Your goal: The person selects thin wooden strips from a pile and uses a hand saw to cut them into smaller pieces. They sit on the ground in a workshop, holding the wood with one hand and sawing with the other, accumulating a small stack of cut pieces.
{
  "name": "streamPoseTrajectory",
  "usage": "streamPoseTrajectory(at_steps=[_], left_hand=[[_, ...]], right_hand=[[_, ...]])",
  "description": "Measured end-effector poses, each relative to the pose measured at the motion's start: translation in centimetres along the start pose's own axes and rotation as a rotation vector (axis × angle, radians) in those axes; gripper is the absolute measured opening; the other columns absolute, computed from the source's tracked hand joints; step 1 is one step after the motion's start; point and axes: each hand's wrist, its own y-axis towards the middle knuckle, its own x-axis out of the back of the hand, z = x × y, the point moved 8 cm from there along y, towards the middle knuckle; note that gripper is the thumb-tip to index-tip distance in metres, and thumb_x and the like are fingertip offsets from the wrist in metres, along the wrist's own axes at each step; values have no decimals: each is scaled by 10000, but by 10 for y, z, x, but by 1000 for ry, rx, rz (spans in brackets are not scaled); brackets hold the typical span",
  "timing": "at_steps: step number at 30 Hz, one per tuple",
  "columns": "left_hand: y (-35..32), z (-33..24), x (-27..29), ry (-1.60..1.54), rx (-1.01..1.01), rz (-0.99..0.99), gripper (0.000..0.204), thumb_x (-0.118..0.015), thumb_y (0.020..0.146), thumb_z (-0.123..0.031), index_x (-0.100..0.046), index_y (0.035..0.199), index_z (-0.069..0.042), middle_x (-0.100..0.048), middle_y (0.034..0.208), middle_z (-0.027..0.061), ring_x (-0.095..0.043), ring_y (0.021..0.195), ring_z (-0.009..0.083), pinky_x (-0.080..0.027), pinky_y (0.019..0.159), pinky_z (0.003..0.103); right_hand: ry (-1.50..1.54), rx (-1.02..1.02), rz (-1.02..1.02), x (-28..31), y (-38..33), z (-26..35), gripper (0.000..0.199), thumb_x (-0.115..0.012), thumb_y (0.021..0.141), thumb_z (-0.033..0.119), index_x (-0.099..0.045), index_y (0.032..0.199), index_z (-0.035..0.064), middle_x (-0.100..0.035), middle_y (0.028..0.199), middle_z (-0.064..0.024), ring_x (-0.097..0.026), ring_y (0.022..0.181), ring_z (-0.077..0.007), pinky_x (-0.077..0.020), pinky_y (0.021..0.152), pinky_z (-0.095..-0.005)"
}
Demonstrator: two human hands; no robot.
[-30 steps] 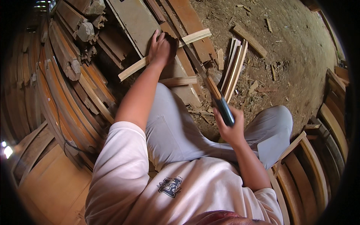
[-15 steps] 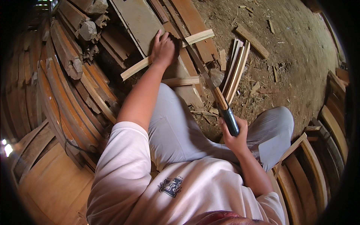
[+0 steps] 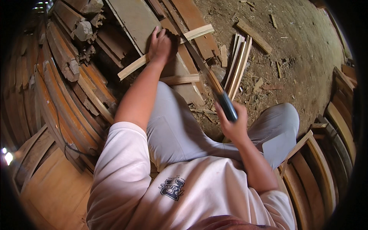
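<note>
My left hand (image 3: 163,46) grips a pale wooden strip (image 3: 133,66) and presses it down on brown planks. The strip lies crosswise, sticking out on both sides of the hand; part of my grip is hidden by the hand itself. My right hand (image 3: 234,122) is closed round the dark handle end of a long, narrow handsaw (image 3: 212,79). Its blade runs away from me and meets the strip just right of my left hand. A second wooden strip (image 3: 180,79) lies nearer, beside my left knee.
Several thin strips (image 3: 238,63) lie bundled on the dirt floor right of the saw, with a loose board (image 3: 253,36) beyond. Stacked timber (image 3: 69,103) rises on my left. Curved wooden pieces (image 3: 306,176) stand at my right. Wood scraps litter the ground.
My right hand has pushed the saw forward, away from me and slightly left, and is blurred. My left hand still holds the strip in the same place on the planks.
</note>
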Motion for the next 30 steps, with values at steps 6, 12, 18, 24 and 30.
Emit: streamPoseTrajectory(at_steps=[6, 12, 18, 24, 30], left_hand=[[2, -3, 19, -114, 30, 6, 219, -573, 928, -183, -774, 963, -103, -742, 1109, 92, -562, 1314, 240, -265, 1248, 460], [6, 4, 6, -17, 19, 29, 234, -550, 904, -100, -784, 902, -86, -752, 1031, 81, -567, 1303, 217, -260, 1257, 457], [-1, 4, 8, -81, 44, -12, 217, -553, 907, -113, -768, 875, -95, -748, 1019, 88, -570, 1299, 222, -271, 1253, 464], [0, 5, 0, -83, 31, 62, 215, -550, 904, -84, -755, 966, -75, -743, 1082, 99, -554, 1328, 251, -287, 1247, 467], [5, 0, 21, -129, 46, 43, 247, -577, 922, -223, -790, 1010, -134, -757, 1091, 106, -553, 1345, 249, -236, 1251, 471]], right_hand=[[-16, 23, 31, -18, 29, -5, 194, -756, 918, 165, -722, 883, -22, -571, 565, -70, -554, 530, -110, -437, 524, -311], [-73, -58, 127, 22, -26, -3, 202, -787, 897, 154, -677, 823, 2, -556, 579, -54, -516, 527, -112, -428, 527, -328], [-1, -177, 317, 20, -36, 10, 274, -817, 901, 217, -639, 863, 12, -581, 659, -47, -522, 616, -111, -439, 586, -305], [-114, -215, 109, 26, -36, -5, 257, -808, 914, 226, -701, 862, -1, -624, 645, -45, -549, 587, -94, -429, 551, -295], [-23, -37, -31, -15, 34, 0, 236, -782, 925, 196, -728, 891, -31, -609, 610, -64, -540, 552, -105, -426, 527, -307]])
